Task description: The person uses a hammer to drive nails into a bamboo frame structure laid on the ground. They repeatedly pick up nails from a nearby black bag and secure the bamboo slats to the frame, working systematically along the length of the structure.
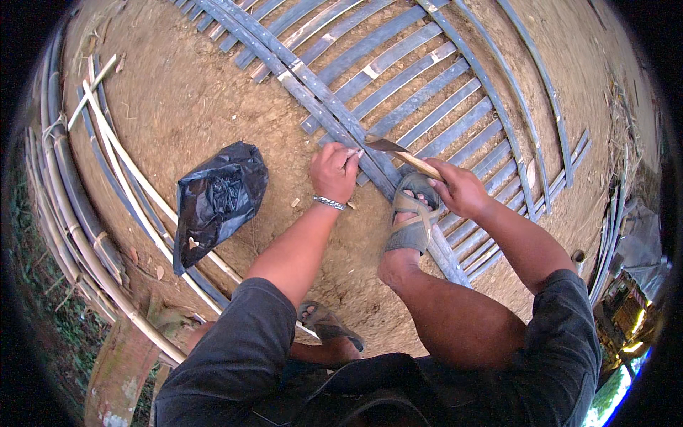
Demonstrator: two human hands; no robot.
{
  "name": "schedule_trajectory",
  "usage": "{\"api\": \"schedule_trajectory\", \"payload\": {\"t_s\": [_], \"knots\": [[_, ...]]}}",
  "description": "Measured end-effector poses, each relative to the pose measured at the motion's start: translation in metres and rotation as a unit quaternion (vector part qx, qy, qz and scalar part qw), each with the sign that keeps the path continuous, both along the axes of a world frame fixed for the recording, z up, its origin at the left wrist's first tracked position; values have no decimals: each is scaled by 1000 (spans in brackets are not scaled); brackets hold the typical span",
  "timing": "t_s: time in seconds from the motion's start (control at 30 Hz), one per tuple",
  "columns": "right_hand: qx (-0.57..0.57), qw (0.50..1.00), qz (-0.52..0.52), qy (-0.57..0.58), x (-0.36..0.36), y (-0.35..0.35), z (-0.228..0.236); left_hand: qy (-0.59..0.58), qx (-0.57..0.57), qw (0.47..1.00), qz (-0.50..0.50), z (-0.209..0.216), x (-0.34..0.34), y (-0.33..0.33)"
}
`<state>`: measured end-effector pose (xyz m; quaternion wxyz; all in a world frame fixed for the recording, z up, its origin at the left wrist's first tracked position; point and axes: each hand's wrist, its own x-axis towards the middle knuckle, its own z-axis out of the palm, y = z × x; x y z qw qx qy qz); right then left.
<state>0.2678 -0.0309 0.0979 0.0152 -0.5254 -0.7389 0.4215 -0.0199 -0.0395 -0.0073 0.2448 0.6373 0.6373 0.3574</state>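
Observation:
My right hand (459,188) is wrapped round the wooden handle of a hammer (420,164). Its dark, tapered head lies just above a long dark slat (334,107). Close by on the left, my left hand (334,171) pinches at the edge of that slat, with a small pale spot at its fingertips; what it holds is too small to make out. The slat crosses a lattice panel of dark strips (420,78) on the ground. My sandalled right foot (413,213) presses on the panel beside the hammer. A black plastic bag (220,188) with small thin dark pieces inside lies left of my left hand.
Pale and dark split poles (128,167) curve along the left, beside a bundle of thicker bamboo poles (71,206). A wooden log (121,363) stands at the lower left. More thin strips (610,235) lie at the right edge. My left foot (327,324) rests on bare earth.

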Motion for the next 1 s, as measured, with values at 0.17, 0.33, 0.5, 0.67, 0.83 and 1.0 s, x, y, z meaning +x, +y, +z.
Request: {"api": "schedule_trajectory", "payload": {"t_s": [0.17,0.33,0.5,0.67,0.83,1.0], "knots": [[21,999,39,11,-2,5,-17,51,10,999,-13,0,0,-1],[8,999,39,-15,-3,9,-18,54,27,998,-7,-3,1,-1],[-3,999,35,-15,-2,11,-15,49,33,998,-9,-1,1,0],[24,998,54,3,1,8,-16,40,9,999,-11,-1,0,0],[36,997,69,5,-1,11,-15,22,24,999,-11,0,-1,0],[50,991,116,-31,2,20,-24,12,12,1000,-11,-3,-3,0]]}}
